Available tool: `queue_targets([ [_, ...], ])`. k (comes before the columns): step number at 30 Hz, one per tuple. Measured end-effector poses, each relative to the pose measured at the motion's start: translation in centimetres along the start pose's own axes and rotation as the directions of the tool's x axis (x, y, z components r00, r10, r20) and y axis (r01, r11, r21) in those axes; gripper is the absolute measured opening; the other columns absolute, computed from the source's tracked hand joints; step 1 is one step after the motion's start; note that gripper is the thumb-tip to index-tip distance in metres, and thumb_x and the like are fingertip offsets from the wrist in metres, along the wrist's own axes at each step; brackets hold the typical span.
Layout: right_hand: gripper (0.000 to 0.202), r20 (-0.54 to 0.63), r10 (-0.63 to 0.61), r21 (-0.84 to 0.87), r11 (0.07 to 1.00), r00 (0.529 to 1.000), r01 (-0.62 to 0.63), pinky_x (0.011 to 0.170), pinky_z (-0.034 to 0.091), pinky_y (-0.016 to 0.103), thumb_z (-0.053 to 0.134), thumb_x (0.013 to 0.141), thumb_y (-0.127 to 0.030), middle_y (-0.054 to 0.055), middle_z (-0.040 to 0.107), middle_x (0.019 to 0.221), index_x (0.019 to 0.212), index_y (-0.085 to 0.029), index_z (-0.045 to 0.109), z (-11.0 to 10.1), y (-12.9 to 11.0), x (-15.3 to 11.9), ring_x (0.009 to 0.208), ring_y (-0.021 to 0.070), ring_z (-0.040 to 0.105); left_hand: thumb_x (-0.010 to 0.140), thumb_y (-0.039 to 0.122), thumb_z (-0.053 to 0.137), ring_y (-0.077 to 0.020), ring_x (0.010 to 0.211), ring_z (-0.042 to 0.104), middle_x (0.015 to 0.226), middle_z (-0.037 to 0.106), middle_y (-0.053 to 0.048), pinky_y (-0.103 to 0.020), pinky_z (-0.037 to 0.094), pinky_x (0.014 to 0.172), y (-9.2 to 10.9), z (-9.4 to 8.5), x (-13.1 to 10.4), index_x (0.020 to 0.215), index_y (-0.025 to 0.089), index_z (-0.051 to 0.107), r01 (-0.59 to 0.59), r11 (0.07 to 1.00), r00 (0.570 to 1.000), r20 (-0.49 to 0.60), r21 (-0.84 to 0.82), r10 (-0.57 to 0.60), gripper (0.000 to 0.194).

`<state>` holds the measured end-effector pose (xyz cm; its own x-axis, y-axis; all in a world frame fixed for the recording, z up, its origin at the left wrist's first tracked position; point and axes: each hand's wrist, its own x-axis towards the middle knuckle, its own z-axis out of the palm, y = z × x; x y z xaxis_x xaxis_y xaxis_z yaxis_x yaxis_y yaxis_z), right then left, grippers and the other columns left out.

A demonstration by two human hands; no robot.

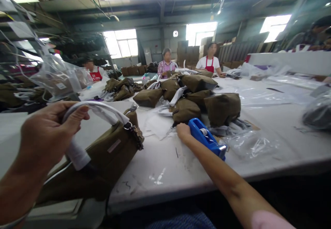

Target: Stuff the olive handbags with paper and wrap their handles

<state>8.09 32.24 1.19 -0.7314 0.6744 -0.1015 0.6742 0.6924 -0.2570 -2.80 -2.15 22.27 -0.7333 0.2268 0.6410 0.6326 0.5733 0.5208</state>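
Observation:
On the left, my left hand is closed around the white-wrapped handle of an olive-brown handbag. That bag leans at the table's left front edge, with a small label on its side and a dark charm hanging from its handle ring. My right hand reaches forward to the near side of a pile of similar olive bags. Its fingers look curled, and whatever they hold is hidden. Immediately right of it, a blue tape dispenser stands beside my forearm.
Crumpled clear plastic lies right of the dispenser. More olive bags are heaped at the back left, near a hanging clear plastic bag. Several people sit across the white table. A plastic-wrapped dark bundle rests at the right edge.

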Motion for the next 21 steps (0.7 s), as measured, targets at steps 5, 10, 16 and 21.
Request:
queue_targets([
  [5, 0.03, -0.056, -0.001, 0.048, 0.999, 0.998, 0.004, 0.094, 0.054, 0.044, 0.064, 0.096, -0.038, 0.011, 0.07, 0.112, 0.109, -0.011, 0.068, -0.7, 0.1, -0.8, 0.104, 0.0226, 0.067, 0.079, 0.041, 0.069, -0.0115, 0.055, 0.056, 0.07, 0.067, 0.003, -0.02, 0.043, 0.053, 1.3, 0.8, -0.4, 0.095, 0.021, 0.074, -0.011, 0.992, 0.999, 0.041, -0.127, 0.017, 0.026],
  [10, 0.024, -0.233, -0.015, 0.204, 0.977, 0.972, 0.064, 0.089, 0.049, 0.033, 0.057, 0.095, -0.03, 0.012, 0.076, 0.103, 0.095, -0.018, 0.078, -3.0, 1.4, -4.2, 0.102, 0.0247, 0.069, 0.081, 0.043, 0.068, -0.0113, 0.059, 0.056, 0.071, 0.067, 0.003, -0.022, 0.044, 0.062, 2.9, 1.8, -0.4, 0.093, 0.019, 0.074, -0.113, 0.979, 0.993, -0.004, -0.167, 0.114, 0.027],
  [16, 0.038, -0.415, -0.016, 0.513, 0.822, 0.91, 0.248, 0.082, 0.05, 0.029, 0.05, 0.096, -0.047, 0.005, 0.077, 0.098, 0.1, -0.02, 0.077, -7.0, 1.9, -9.9, 0.089, 0.0207, 0.07, 0.086, 0.041, 0.069, -0.0116, 0.065, 0.055, 0.078, 0.068, 0.003, -0.022, 0.042, 0.064, 5.6, 4.0, -2.1, 0.117, 0.019, 0.069, -0.138, 0.955, 0.981, 0.095, -0.264, 0.168, 0.038],
  [21, 0.035, -0.291, -0.027, 0.914, 0.286, 0.956, 0.286, 0.068, 0.044, 0.028, 0.069, 0.084, -0.051, 0.004, 0.072, 0.074, 0.079, -0.017, 0.074, -7.7, 0.0, -15.3, 0.068, 0.016, 0.06, 0.085, 0.05, 0.068, -0.0163, 0.069, 0.061, 0.08, 0.069, 0.0, -0.024, 0.045, 0.061, 5.8, 7.1, -4.2, 0.126, 0.019, 0.068, 0.054, 0.868, 0.91, 0.382, -0.493, 0.16, 0.051],
])
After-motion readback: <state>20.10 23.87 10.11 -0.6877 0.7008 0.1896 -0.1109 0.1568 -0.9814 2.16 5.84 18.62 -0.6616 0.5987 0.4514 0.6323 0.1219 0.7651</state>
